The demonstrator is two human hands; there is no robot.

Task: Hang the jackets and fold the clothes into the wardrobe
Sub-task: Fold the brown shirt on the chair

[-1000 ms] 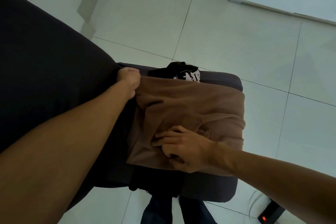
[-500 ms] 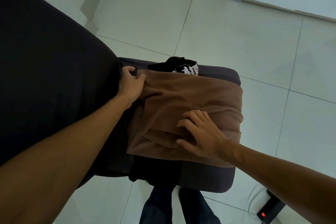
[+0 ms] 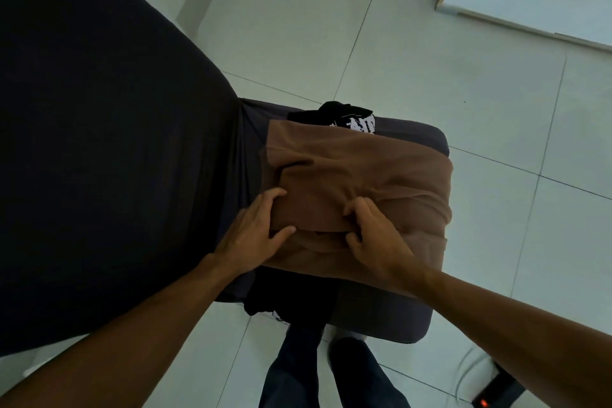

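Both hands were on the soft brown folded cloth [image 3: 357, 182]. The left hand [image 3: 253, 235] held the near left edge of that brown cloth, with its thumb on top and its fingers spread along the side. The right hand [image 3: 374, 235] was beside it, a little apart, with its fingers curled into a fold of the same cloth and pinching it.

The brown cloth lay on a dark padded stool [image 3: 407, 315] and covered most of its top. A black shirt with white print [image 3: 351, 117] poked out from under the far edge of the brown cloth. A big black cushion [image 3: 99, 142] touched the stool on the left of the brown cloth. Below the brown cloth, dark trouser legs [image 3: 298, 371] stood on the pale tiled floor [image 3: 430, 60]. A black power strip with a small red light [image 3: 496, 394] lay on the floor, down and to the right of the brown cloth.
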